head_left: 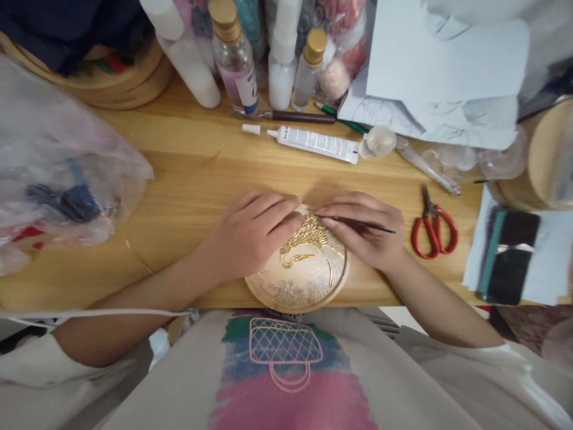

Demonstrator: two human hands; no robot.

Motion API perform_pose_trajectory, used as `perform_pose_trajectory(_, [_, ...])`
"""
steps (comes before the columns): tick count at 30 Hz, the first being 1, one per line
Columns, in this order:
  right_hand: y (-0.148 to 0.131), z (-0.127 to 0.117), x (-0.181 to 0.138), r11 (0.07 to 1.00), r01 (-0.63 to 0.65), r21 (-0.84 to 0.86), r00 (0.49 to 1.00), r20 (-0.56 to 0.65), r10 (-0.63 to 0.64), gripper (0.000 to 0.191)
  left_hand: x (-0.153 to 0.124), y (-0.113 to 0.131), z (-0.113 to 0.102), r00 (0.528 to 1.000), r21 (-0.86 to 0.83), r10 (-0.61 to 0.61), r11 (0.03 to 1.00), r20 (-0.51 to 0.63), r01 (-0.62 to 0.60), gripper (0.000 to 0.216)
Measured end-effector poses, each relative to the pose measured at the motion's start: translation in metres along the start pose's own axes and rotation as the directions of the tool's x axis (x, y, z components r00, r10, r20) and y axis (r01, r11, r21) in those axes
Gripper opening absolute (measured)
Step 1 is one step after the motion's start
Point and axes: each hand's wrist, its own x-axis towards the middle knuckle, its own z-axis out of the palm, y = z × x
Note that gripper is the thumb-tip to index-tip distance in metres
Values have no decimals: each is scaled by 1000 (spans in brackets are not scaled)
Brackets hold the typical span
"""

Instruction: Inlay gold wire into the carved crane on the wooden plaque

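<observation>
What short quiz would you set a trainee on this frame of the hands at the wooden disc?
1. True or false: the red-handled scissors lie on the table, apart from the right hand.
2. What does the right hand hold? A) a thin dark tool B) the glue tube C) a bottle
3. Fill in: the left hand rests on the round wooden disc, which bears a gold outline of a ____.
Key: 1 true; 2 A; 3 bird.
</observation>
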Motion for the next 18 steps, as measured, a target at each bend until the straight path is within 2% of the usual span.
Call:
perform_pose_trajectory(9, [1,-3,6,990,-135,28,984,-109,138,10,-1,1,0,1000,19,-6,1000,18,6,21])
perform_pose_trajectory(18, [4,-2,4,985,-162,61,978,-125,168,11,0,1,0,1000,47,-2,999,19,1,21])
